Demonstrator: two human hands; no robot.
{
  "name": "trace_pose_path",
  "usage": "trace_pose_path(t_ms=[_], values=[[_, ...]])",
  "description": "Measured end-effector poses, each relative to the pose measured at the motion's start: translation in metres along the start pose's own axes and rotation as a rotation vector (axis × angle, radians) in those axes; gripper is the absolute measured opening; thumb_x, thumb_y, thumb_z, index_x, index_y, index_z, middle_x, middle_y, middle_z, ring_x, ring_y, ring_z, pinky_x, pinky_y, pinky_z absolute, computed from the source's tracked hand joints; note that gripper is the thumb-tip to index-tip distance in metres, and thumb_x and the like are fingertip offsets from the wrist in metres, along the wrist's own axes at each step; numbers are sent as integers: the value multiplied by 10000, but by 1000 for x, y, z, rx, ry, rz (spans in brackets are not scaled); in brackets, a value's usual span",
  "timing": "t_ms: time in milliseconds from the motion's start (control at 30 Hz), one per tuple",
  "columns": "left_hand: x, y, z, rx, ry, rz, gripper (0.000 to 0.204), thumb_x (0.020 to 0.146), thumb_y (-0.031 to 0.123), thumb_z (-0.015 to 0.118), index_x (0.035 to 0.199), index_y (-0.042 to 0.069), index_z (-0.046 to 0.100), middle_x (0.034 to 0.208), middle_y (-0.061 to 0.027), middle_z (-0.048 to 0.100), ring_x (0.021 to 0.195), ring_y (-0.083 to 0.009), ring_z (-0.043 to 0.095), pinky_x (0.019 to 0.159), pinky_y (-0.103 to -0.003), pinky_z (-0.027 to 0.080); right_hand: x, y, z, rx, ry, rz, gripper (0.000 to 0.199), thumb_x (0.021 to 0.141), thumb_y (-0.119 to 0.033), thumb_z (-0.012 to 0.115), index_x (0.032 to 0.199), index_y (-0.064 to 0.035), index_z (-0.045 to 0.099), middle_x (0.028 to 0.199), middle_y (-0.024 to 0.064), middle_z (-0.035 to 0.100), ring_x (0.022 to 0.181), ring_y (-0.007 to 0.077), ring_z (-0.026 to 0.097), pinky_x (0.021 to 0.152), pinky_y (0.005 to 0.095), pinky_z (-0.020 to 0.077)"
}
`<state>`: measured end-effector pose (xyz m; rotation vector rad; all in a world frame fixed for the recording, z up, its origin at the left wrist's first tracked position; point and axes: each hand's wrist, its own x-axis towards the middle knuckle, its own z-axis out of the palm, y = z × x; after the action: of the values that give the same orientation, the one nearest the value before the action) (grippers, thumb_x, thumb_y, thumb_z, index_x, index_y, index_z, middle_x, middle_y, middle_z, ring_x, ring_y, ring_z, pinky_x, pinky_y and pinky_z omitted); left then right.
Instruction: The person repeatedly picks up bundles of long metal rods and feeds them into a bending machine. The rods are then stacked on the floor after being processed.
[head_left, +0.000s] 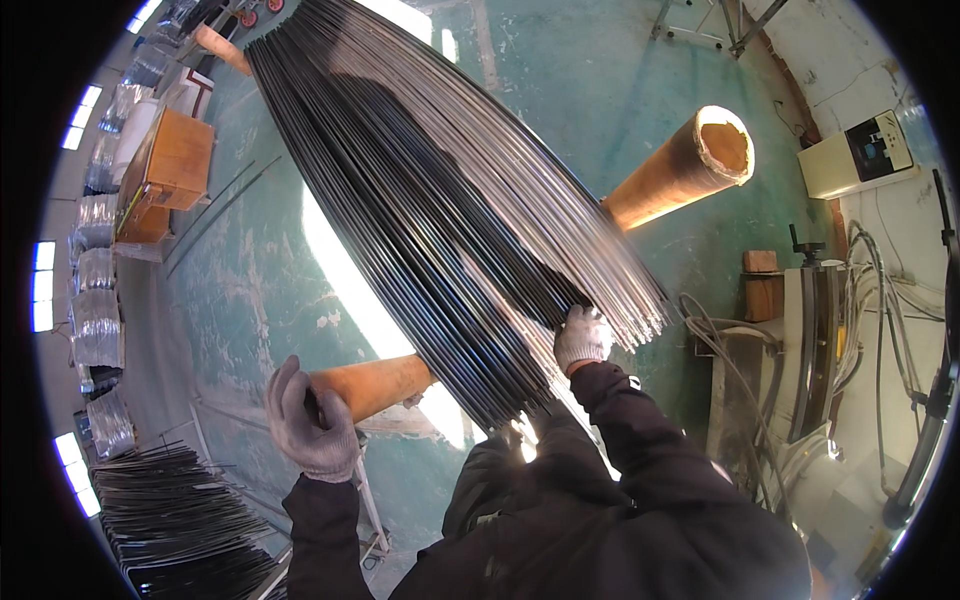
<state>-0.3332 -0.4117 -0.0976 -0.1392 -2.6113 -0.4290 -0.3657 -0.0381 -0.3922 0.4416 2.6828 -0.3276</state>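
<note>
A wide layer of long, thin dark metal rods stretches from the far left toward my body, resting across brown cardboard tubes. The rods on the right side shine silver in the light. My right hand, in a pale knit glove, is closed around rods near their close ends; exactly how many is hidden by the fingers. Off to the left, my left hand is raised in a greyish glove, its fingers bent but apart and nothing in them. It is nearest to the close cardboard tube, whose left end it partly covers.
Another hollow cardboard tube end juts out at the right. A machine with cables stands at the right wall, beneath a cream control box. More dark rods lie lower left. An orange-brown cabinet is at the left.
</note>
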Motion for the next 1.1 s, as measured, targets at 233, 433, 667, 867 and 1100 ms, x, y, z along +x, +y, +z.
trace_pose_path(t_ms=[233, 433, 667, 867, 1100], values=[[-1, 1, -1, -58, 6, -29, 419, 881, -23, 698, 1299, -25, 669, 1386, -257, 713, 1242, -471, 681, 1025, -542, 586, 16, -1, 7, 89, -139, 64, 388, 954, -271, 807, 1221, -10, 702, 1249, 293, 757, 1152, 470, 770, 969, 565, 638], [-3, -1, -1, -45, 20, 1, 414, 870, -21, 737, 1280, -14, 680, 1374, -246, 717, 1231, -462, 687, 1036, -540, 579, 18, 12, -14, 148, -166, -108, 284, 956, -267, 770, 1120, -36, 793, 1116, 248, 814, 1123, 442, 784, 976, 550, 630], [3, 3, -7, 85, 29, 83, 373, 902, 51, 752, 1264, -5, 681, 1354, -233, 723, 1231, -469, 695, 1086, -593, 544, 3, 25, -36, 437, -302, -210, 502, 959, -399, 878, 1253, 1, 806, 1110, 252, 816, 1072, 426, 781, 953, 499, 598], [-27, 54, -9, -22, 67, 309, 280, 944, 125, 726, 1201, 23, 687, 1233, -197, 743, 1189, -459, 706, 1134, -635, 492, -107, 39, -87, 440, -240, -120, 634, 1013, -563, 778, 1209, 39, 772, 1100, 317, 789, 1102, 472, 768, 938, 546, 586], [-136, 86, 101, -1248, -694, -654, 242, 1005, 73, 742, 1239, 36, 692, 1197, -131, 758, 1112, -238, 754, 946, -396, 646, -421, 184, -66, 468, -270, 131, 559, 1054, -514, 766, 1164, 31, 715, 1001, 244, 739, 905, 372, 709, 839, 520, 558]])
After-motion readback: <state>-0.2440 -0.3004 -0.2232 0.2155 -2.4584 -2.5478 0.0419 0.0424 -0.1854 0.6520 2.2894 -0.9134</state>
